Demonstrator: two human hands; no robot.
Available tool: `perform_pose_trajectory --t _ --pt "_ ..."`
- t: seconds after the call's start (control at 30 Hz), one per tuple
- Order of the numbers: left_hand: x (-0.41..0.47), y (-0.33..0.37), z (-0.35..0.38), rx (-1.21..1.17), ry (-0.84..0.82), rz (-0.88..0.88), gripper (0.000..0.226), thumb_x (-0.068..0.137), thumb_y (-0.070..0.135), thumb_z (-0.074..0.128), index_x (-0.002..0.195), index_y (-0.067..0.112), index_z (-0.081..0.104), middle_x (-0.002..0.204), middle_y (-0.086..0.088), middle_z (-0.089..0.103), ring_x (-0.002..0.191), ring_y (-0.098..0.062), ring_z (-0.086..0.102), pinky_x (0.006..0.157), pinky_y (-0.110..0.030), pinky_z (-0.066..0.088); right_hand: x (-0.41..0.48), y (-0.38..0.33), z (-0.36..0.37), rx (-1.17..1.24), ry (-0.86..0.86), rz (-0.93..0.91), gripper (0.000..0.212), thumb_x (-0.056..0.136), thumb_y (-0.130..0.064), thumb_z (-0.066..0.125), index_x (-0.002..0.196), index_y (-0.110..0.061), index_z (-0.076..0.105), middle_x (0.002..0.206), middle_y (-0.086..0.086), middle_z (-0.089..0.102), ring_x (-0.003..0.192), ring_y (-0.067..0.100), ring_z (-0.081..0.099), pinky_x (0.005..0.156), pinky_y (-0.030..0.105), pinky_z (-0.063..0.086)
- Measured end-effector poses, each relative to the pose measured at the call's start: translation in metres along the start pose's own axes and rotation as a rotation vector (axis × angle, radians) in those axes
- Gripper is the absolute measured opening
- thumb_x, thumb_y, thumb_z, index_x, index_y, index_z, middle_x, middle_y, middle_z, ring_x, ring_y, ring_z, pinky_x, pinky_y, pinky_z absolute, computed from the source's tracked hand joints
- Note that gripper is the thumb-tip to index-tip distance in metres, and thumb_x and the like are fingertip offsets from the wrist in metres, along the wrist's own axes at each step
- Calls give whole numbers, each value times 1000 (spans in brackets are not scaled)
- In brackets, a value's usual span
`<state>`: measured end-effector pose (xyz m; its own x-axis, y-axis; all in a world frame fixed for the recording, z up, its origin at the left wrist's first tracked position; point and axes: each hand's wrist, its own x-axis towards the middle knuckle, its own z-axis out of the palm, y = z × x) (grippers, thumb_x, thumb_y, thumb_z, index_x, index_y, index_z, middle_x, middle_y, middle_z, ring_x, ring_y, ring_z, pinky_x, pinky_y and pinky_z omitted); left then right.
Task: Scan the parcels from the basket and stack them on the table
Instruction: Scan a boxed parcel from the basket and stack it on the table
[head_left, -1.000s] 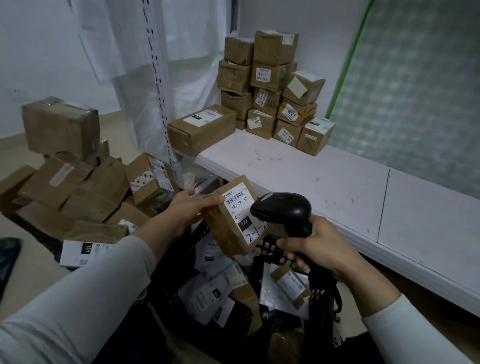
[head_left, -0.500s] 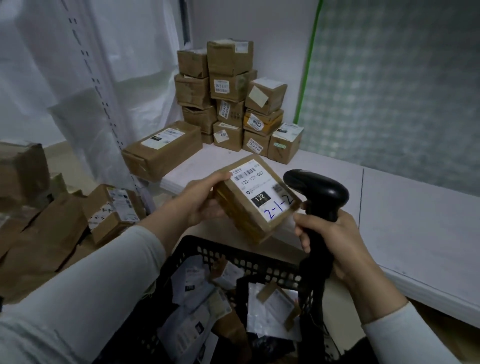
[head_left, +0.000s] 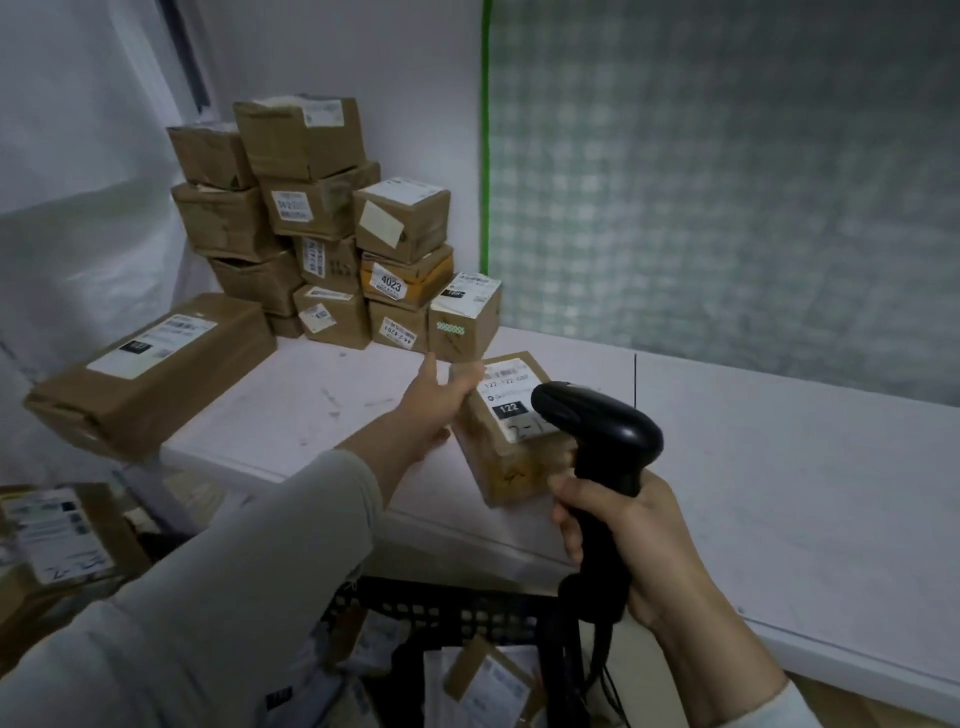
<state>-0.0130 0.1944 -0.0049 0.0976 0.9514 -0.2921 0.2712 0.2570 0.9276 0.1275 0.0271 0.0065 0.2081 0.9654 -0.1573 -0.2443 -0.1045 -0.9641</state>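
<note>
Head view: white table (head_left: 779, 467) along wall (head_left: 415, 78), parcel stack (head_left: 322, 218) at back; left hand (head_left: 434, 397) holds parcel (head_left: 511, 415), right hand (head_left: 649, 545) grips scanner (head_left: 597, 431).

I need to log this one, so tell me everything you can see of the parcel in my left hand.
The parcel is a small brown cardboard box with a white label on its top face: a barcode, a line of digits and a black tag reading 122. It is tilted over the white table near the front edge; whether it touches the table is unclear. The left hand grips its far left corner, thumb on top. The scanner in the right hand hides its right side.
</note>
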Motion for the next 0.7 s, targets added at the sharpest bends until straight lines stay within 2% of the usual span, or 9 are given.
perform_pose_trajectory --t 0.03,0.07,0.17,0.23,0.33,0.4,0.5,0.63,0.7 --pt "-2 -4 5 173 21 110 88 83 56 61 152 30 12 158 -11 13 143 -33 19 110 -45 31 3 0 -2 10 1 6 8 82 2 65 77 0 59 55 15 56 39 21 44 39 26 37" --pt "-9 -10 11 329 21 234 94 78 61 63 152 31 14 158 -13 7 145 -31 11 114 -44 22 6 0 -4 14 1 9 9 82 2 65 75 1 59 55 15 56 38 21 43 39 26 37" --pt "-20 -43 25 697 -70 624 101 60 76 58 146 27 37 151 -14 18 142 -30 19 115 -45 25 14 0 -11 32 6 -1 10 82 2 65 73 2 58 54 16 56 39 21 44 39 25 37" --pt "-6 -53 27 825 -83 733 85 70 61 61 143 23 42 150 -18 23 139 -35 23 114 -45 26 21 0 -13 35 7 -6 9 82 2 65 75 -1 60 56 15 57 40 21 45 40 25 39" --pt "21 -34 38 901 -66 887 63 81 21 70 138 12 48 145 -19 35 136 -35 31 112 -45 30 32 2 -15 39 14 0 7 81 1 67 79 -4 63 57 15 58 43 21 48 42 28 40" --pt "35 -17 50 962 -44 920 52 87 14 62 137 9 48 143 -18 40 137 -33 31 108 -49 34 41 3 -16 27 22 5 7 80 0 67 83 -3 62 58 14 59 44 21 50 43 29 41" --pt "56 2 61 1080 -33 889 38 98 9 43 135 2 47 139 -15 45 129 -30 39 105 -42 34 53 2 -15 29 31 10 9 81 1 66 87 -3 61 58 13 60 44 21 50 44 29 41" --pt "83 26 68 1395 207 835 37 97 23 45 133 12 44 132 -7 48 119 -25 42 95 -37 36 66 2 -13 59 16 18 12 81 2 65 89 -4 59 57 13 59 43 21 48 43 27 41" --pt "96 31 72 1491 224 807 41 97 24 46 135 9 41 132 -9 49 119 -25 42 97 -35 36 70 3 -12 62 6 35 14 81 1 66 91 -5 59 57 12 59 43 20 49 44 27 42"
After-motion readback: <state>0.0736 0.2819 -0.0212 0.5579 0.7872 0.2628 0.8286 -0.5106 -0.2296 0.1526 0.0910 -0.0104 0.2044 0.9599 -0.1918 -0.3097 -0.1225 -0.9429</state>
